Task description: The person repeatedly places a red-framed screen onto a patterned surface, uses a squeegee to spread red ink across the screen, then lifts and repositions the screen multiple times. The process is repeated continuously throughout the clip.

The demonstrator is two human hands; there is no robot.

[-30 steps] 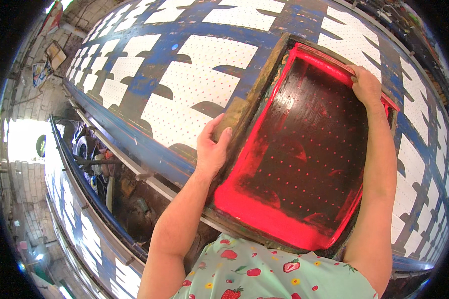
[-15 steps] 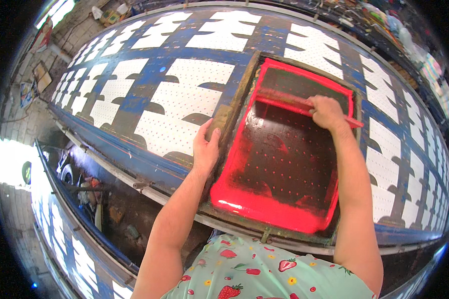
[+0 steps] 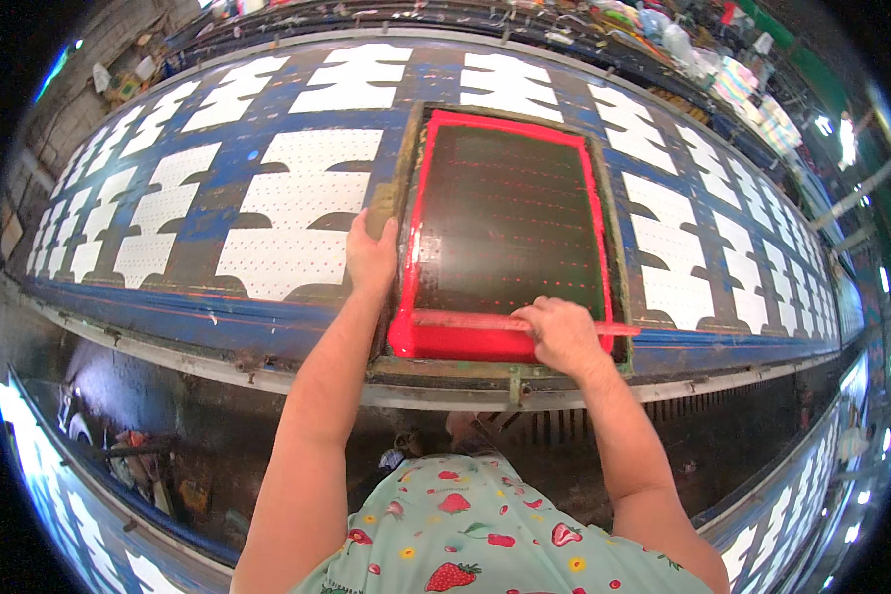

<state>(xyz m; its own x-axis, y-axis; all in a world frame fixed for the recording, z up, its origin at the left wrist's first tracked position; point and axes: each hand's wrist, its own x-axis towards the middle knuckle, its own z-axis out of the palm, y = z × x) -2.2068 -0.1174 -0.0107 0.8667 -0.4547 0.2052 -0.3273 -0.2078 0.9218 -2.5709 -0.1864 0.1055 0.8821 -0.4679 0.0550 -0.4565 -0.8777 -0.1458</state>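
Note:
A screen-printing frame [image 3: 510, 218] with a dark, red-dotted mesh and bright red ink round its borders lies on a long blue table [image 3: 287, 317]. My left hand [image 3: 371, 252] grips a wooden board at the frame's left edge, thumb raised along it. My right hand [image 3: 559, 337] is closed on a red squeegee [image 3: 465, 321], which lies crosswise over the ink near the frame's bottom end. Rows of white cut pieces printed with small dots, among them one piece [image 3: 292, 238] left of the frame and another [image 3: 663, 247] right of it, cover the table.
A metal rail [image 3: 465, 394] runs along the table's near edge, above a dark gap. Parts of other tables with white pieces [image 3: 104, 540] show at both lower corners. Bags and cloths [image 3: 738, 84] are heaped beyond the far edge, at the upper right.
My right hand has drawn the squeegee from the frame's far end down to its near end. My left hand stays at the left edge. The whole view has turned and shifted.

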